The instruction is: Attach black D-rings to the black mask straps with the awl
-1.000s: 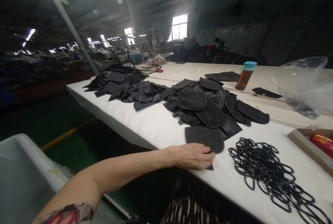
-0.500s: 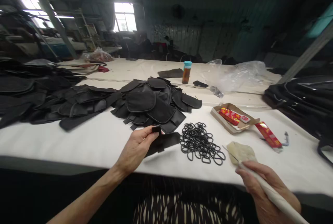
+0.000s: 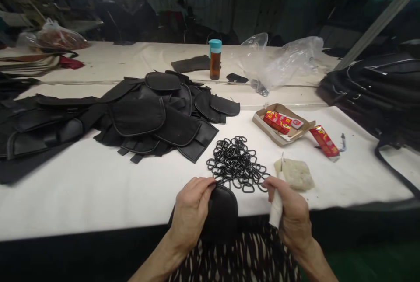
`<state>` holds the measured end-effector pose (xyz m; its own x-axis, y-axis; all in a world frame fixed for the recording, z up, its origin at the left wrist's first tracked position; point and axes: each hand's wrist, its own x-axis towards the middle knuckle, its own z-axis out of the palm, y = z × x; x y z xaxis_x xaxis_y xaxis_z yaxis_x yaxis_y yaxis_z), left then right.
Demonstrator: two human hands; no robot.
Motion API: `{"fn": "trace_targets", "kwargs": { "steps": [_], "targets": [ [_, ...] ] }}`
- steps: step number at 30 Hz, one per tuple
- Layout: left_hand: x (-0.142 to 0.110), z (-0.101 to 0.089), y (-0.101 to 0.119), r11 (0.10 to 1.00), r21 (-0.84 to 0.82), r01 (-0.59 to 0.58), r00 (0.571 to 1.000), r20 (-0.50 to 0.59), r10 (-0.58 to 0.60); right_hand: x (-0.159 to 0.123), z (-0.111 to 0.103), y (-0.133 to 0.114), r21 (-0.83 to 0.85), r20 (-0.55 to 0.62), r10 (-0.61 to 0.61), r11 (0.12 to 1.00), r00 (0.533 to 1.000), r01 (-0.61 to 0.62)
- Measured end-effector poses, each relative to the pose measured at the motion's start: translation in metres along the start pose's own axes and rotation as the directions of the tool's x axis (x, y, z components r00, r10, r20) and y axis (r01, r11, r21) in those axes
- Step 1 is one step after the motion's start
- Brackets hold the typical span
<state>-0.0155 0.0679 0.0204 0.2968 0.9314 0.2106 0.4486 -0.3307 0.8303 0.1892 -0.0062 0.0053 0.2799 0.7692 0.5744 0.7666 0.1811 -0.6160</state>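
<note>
My left hand (image 3: 193,207) is closed on the top edge of a black pouch piece (image 3: 223,212) with a rounded, piped edge, held over my lap at the table's front edge. My right hand (image 3: 290,205) is wrapped around an awl (image 3: 276,207) with a white handle, its thin metal tip pointing up and away from me. The thumb and forefinger of that hand are at a D-ring on the near right of a heap of black metal D-rings (image 3: 234,161); I cannot tell whether they grip it. Just beyond the awl lies a pale yellowish lump (image 3: 295,173), perhaps wax.
Black pouch pieces (image 3: 138,118) are piled left on the white-covered table (image 3: 98,203). A cardboard tray (image 3: 282,140) with red packets and a loose red packet (image 3: 324,142) lie right. Behind stand a bottle (image 3: 215,61) and clear plastic (image 3: 288,63); a black bag (image 3: 370,94) is far right.
My left hand has drawn the pouch piece toward me and turned it. The right hand has moved left to the D-rings, with the awl now pointing more upright. The view has tilted down.
</note>
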Motion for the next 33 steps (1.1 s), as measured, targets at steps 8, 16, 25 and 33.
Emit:
{"fn": "trace_targets", "kwargs": {
  "steps": [8,16,25,33],
  "targets": [
    [-0.001,0.012,0.007,0.827,-0.253,0.502,0.865,0.156,-0.477,-0.010,0.000,0.014,-0.201,0.112,-0.127,0.968,0.986,0.148],
    [0.005,0.020,0.014,0.809,-0.308,0.501,0.863,0.257,-0.436,-0.013,0.024,0.006,-0.223,0.220,-0.098,0.963,0.971,0.148],
    [-0.002,0.024,0.007,0.816,-0.303,0.493,0.864,0.277,-0.419,-0.008,0.018,0.004,-0.092,0.249,0.045,0.996,0.968,-0.023],
    [-0.002,0.023,0.008,0.774,-0.374,0.511,0.858,0.284,-0.428,0.000,0.029,-0.012,-0.004,0.149,0.083,0.996,0.985,-0.084]
  ]
}}
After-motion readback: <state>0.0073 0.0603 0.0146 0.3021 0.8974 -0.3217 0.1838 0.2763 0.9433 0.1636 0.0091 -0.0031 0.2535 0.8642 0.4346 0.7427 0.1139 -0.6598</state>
